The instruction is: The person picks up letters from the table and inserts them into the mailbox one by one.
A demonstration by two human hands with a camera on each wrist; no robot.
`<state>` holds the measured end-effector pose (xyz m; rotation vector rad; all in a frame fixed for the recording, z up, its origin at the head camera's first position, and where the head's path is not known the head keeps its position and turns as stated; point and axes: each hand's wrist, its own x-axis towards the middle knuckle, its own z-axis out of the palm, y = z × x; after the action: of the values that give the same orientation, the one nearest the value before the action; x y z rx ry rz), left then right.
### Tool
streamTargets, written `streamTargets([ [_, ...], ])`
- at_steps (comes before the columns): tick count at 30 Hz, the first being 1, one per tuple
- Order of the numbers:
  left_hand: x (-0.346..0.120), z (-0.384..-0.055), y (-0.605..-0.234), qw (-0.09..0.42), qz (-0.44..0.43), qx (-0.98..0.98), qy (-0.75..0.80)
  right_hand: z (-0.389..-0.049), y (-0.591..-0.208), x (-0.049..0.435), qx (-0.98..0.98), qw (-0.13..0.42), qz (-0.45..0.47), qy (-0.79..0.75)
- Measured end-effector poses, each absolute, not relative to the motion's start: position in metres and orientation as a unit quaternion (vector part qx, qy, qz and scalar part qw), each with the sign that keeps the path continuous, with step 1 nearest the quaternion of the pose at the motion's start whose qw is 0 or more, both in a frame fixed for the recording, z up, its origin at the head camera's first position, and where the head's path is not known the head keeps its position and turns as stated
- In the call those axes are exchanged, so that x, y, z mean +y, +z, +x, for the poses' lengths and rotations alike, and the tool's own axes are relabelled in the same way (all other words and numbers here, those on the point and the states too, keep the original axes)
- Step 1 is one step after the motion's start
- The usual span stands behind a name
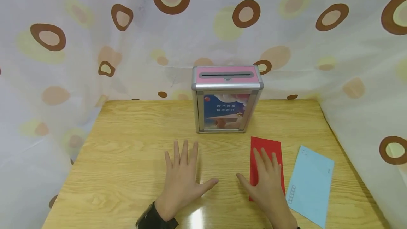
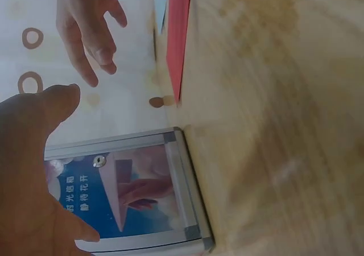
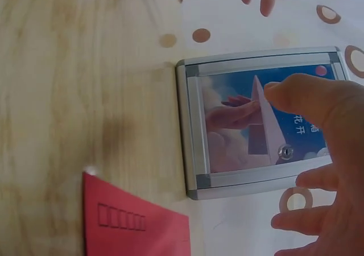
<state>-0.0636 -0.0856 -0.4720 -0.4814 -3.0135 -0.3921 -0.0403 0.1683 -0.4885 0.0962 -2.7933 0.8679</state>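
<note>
Both hands hover over the table with fingers spread, holding nothing. My left hand [image 1: 180, 183] is in front of the mailbox, a little to its left. The right hand [image 1: 268, 183] is above a red envelope [image 1: 266, 143] and covers part of it in the head view. Right of it lies a light blue envelope [image 1: 311, 183], set at a slant. The mailbox [image 1: 226, 98] stands upright at the back, with a pink top, a slot, silver edges and a picture front. A small lock [image 3: 285, 152] sits on that front, and boxes are printed on the red envelope [image 3: 136, 222].
The wood-grain table [image 1: 133, 144] carries the mailbox and both envelopes. A white cloth [image 1: 143, 45] with brown and yellow round patterns hangs behind the table and along both sides. A dark sleeve or band [image 1: 155, 218] shows at the left wrist.
</note>
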Motion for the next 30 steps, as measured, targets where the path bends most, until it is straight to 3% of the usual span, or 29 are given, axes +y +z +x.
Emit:
streamTargets([
  [7,-0.089,-0.051,-0.482,0.016,-0.154,-0.98,-0.126,-0.041,-0.495,0.174,-0.967,0.036,0.014,0.252],
  [22,-0.09,-0.04,-0.49,-0.01,-0.169,-0.977,-0.133,-0.078,-0.51,0.212,-0.963,0.024,0.019,0.266],
  [30,-0.089,-0.036,-0.49,-0.018,-0.18,-0.973,-0.141,-0.104,-0.507,0.238,-0.955,-0.053,-0.014,0.291],
])
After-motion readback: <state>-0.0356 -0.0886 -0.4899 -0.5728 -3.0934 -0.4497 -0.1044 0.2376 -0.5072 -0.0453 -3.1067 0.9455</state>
